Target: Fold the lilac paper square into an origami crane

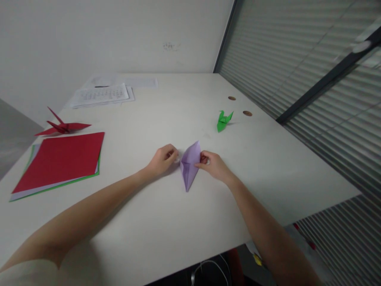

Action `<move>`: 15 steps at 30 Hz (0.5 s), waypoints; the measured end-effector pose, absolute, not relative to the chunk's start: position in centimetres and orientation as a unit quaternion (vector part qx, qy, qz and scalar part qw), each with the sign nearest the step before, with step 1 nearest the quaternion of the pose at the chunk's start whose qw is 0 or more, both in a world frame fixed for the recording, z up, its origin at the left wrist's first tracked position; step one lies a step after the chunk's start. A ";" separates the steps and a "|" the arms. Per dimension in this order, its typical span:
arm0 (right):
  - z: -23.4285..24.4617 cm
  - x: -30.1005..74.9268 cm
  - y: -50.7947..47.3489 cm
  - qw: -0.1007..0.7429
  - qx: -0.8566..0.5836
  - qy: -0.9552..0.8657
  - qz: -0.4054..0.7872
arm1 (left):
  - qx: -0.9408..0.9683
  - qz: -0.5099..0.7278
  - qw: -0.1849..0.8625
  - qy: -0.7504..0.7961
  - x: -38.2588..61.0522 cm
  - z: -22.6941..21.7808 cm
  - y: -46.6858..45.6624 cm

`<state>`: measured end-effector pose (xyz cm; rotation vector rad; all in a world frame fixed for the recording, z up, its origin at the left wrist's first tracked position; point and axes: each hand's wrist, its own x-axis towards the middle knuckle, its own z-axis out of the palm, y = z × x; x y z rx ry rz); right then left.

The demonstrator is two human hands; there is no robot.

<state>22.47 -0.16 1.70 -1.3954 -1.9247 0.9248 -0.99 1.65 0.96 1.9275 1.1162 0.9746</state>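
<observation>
A piece of folded purple origami paper [191,157] stands near the middle of the white table, kite-shaped with a narrow point toward me and creases on its lower left part. My right hand [214,165] pinches its right edge, thumb on the front and the other fingers curled behind. Just left of the paper is my left hand [164,159], its fingers curled together with the tips close to the paper's left corner. I see nothing held in it, and a small gap seems to separate it from the paper.
Left lies a stack of red, purple and green paper sheets [62,161], with a red paper crane [62,127] behind it. A green paper crane [224,121] sits at the right, near two round brown spots. Written papers [101,95] lie at the back left. Blinds [297,59] line the right side.
</observation>
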 end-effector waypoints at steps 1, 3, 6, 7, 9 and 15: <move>1.6 22.5 -0.1 0.291 -0.526 -0.724 0.338 | 0.774 0.357 0.325 0.410 -1.0 1.0 1.5; 1.2 22.5 0.0 0.293 -0.527 -0.730 0.323 | 0.818 0.331 0.295 0.368 -0.9 1.1 1.0; 0.9 22.3 0.0 0.296 -0.526 -0.734 0.313 | 0.843 0.317 0.268 0.342 -0.6 1.2 0.4; 0.9 22.3 0.0 0.297 -0.527 -0.733 0.311 | 0.848 0.313 0.253 0.344 -0.5 1.1 0.3; 0.9 22.3 -0.1 0.299 -0.529 -0.732 0.307 | 0.860 0.303 0.212 0.352 -0.4 1.0 0.0; 0.9 22.2 -0.1 0.294 -0.541 -0.727 0.303 | 0.894 0.269 0.123 0.336 0.2 0.8 -0.6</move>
